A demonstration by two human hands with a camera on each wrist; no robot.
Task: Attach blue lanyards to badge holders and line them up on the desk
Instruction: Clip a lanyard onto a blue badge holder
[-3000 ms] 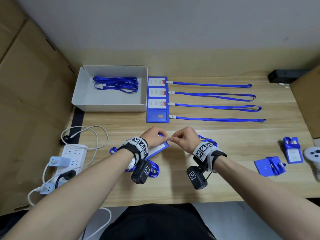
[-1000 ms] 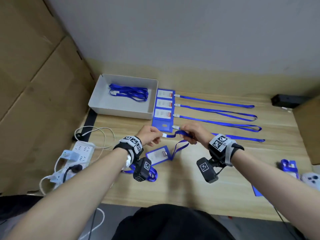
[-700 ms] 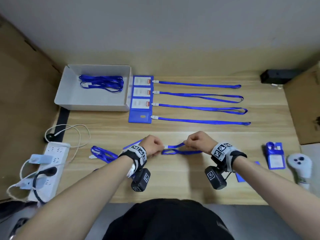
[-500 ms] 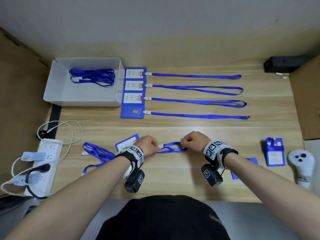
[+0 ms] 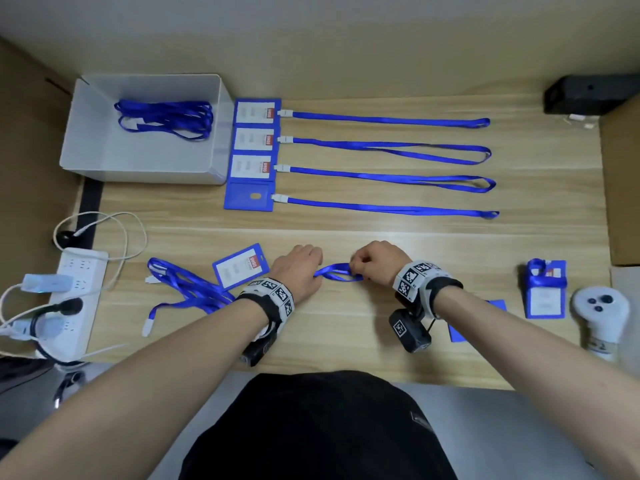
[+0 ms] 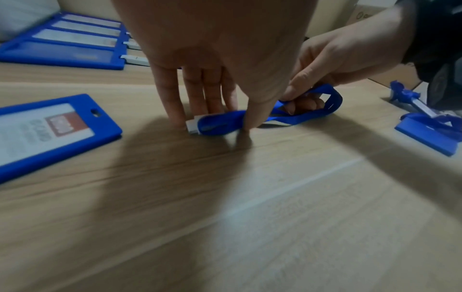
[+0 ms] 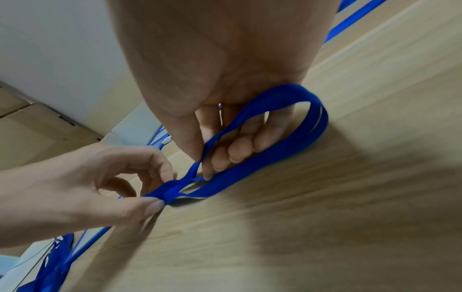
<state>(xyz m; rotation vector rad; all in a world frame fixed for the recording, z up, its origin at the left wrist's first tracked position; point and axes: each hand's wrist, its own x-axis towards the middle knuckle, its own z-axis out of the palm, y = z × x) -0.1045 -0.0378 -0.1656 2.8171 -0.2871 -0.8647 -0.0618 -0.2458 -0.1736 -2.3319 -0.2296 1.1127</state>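
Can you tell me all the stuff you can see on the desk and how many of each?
finished badges with lanyards: 4, blue, row beside the box
white box: 1, far left corner
lanyard bundle: blue, in the box
loose badge holder: 1, blue, near left hand
loose lanyards: blue, left of that holder
folded lanyard: 1, blue, between the hands
wrapped badge holders: 2, blue, right side
power strip: 1, white, left edge
controller: 1, white, right edge
black box: 1, far right corner
left hand: pinches the lanyard
right hand: holds the lanyard loop
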